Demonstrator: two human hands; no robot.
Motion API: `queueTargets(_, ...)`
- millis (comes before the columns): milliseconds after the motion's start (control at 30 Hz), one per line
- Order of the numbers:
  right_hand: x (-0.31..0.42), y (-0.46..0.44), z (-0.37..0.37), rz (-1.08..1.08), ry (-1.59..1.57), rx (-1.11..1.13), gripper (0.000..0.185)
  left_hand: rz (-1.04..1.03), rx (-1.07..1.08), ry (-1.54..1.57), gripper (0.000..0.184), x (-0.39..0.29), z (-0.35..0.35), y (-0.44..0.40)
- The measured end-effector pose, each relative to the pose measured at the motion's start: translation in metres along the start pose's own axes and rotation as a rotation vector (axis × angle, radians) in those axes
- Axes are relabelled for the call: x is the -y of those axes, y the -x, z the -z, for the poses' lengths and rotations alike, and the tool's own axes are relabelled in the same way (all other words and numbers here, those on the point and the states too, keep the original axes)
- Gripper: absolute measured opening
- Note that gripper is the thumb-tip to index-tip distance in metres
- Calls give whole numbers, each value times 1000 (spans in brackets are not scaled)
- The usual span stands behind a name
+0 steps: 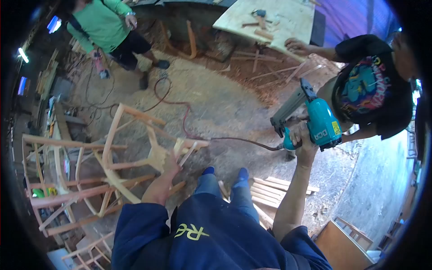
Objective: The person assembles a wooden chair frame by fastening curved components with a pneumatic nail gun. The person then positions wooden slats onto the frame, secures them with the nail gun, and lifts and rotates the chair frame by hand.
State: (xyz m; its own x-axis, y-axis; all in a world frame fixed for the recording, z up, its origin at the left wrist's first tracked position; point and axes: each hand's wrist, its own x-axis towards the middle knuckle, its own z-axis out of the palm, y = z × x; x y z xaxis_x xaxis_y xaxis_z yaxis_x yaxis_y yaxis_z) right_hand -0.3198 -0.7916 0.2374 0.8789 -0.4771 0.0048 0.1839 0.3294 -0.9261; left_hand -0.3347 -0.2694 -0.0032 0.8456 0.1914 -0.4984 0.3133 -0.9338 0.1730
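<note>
In the head view, the right hand (302,136) wraps the handle of a teal nail gun (322,122) right of centre, a full grip on the tool. The left hand (169,164), left of centre, lies against a wooden chair frame (155,152) beside a pale wood strip (187,154); skin and wood blend there, so I cannot tell how tightly the fingers close or on which piece.

For good handling, the frame wants steady pressure from the left hand, with its fingers well away from any spot where the nose would press. The nose points toward the top of the frame, away from the wood, so the wrist would need to turn; the trigger finger is best kept off until it sits square.

As for room, the tightest edge is at right, where a co-worker in a black shirt (371,85) stands just beside the tool. The tabletop (234,18) bounds the top. A red hose (243,139) crosses the floor at centre, worth keeping slack and clear of the feet. Stacked slats (270,191) lie below centre; more frames (67,198) crowd the left. The openest floor is upper centre.
</note>
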Motion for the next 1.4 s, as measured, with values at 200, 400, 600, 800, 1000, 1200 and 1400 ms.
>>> queueTargets(200, 27, -56, -60, -22, 213, 17, 24, 6, -14, -22, 118, -19, 21, 16)
queueTargets(400, 40, -150, -98, 46, 405, -47, 22, -21, -56, 24, 97, -1, 0, -2)
queueTargets(600, 35, -310, -68, 26, 912, -72, 27, 228, 77, -73, 97, -40, 33, 8)
queueTargets(800, -10, -475, -21, 180, 1385, -68, 40, 350, -90, 46, 102, -57, 16, 6)
queueTargets(1000, -62, -565, -3, 184, 1574, 164, 51, 502, -496, 297, 104, -125, 9, 58)
queueTargets(1200, -95, -589, 15, 185, 1638, 371, 56, 664, -554, 382, 104, -148, -91, 94)
queueTargets(1400, -66, -585, -25, 170, 1908, 272, 51, 1110, -358, 843, 108, -182, -91, 132)
